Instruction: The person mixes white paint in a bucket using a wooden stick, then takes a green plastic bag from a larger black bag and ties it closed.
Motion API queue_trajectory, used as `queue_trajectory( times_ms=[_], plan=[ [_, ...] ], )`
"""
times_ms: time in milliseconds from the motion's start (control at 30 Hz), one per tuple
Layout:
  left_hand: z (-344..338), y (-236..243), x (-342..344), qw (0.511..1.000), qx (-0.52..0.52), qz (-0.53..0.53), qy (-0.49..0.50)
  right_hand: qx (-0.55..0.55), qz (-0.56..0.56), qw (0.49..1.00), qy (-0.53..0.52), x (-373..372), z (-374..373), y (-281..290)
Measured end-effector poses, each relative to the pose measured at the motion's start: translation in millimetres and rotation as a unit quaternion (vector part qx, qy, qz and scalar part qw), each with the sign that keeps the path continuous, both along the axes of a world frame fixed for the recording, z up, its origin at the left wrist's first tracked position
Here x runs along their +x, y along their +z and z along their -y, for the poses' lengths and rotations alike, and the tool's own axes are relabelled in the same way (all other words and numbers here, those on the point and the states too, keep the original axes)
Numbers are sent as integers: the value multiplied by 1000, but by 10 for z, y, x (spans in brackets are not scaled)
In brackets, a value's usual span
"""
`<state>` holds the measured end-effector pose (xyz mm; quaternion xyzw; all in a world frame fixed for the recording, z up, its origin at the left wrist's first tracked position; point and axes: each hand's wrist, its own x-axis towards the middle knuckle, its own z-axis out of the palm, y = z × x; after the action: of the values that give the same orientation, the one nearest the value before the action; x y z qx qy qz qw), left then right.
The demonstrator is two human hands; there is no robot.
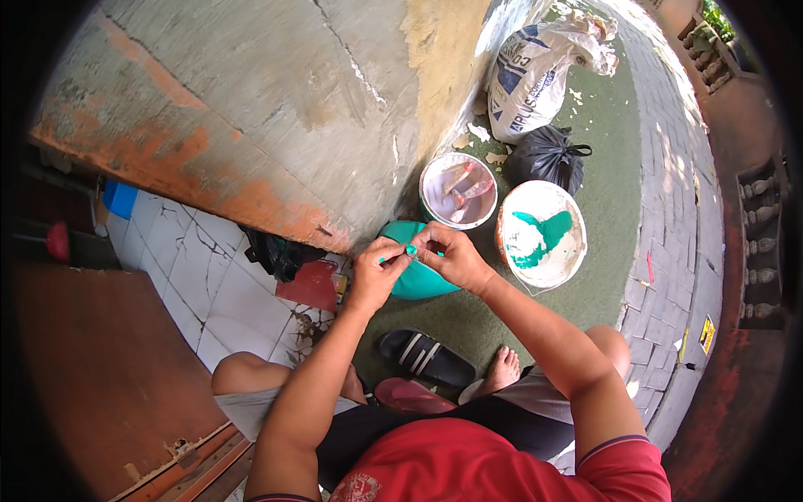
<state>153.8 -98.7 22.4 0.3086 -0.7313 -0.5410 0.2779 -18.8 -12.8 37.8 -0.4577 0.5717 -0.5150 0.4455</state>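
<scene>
In front of me a bulging teal-green plastic bag (416,285) rests on the green ground beside the wall's corner. Above it my left hand (374,272) pinches at the bag's small gathered end. My right hand (458,259) comes in from the other side, its thumb and fingers closed on the same end. The fingertips of both hands nearly meet there and hide part of the bag. Whether the end is knotted, I cannot tell.
Past my hands stand a bucket (432,211) with brushes in a pale liquid and a white bucket (570,264) splashed green inside. Behind them sit a tied black bag (545,157) and a printed sack (525,94). A black slipper (428,358) lies near my feet; a patchy wall (276,109) rises ahead.
</scene>
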Motion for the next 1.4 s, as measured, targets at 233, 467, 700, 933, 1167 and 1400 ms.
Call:
queue_trajectory(
  times_ms=[233, 467, 700, 933, 1167, 1400],
  plan=[
    [-76, 152, -91, 998, -38, 32, 46, -9, -23, 999, 33, -112, 18, 21],
    [-81, 185, -105, 996, -53, 25, 65, 112, -22, 993, 42, -557, 388, 172],
    [-113, 191, -53, 995, -48, 51, 77, 360, -11, 920, 151, -565, 1321, 866],
    [-116, 189, -49, 995, -54, 51, 66, 388, 63, 900, 188, -649, 1539, 862],
    [-107, 91, -29, 995, -42, 30, 81, 330, 183, 922, 90, -577, 1128, 1044],
    [-121, -7, -20, 992, -46, 45, 109, 168, 478, 859, -68, 268, 863, 939]
  ],
)
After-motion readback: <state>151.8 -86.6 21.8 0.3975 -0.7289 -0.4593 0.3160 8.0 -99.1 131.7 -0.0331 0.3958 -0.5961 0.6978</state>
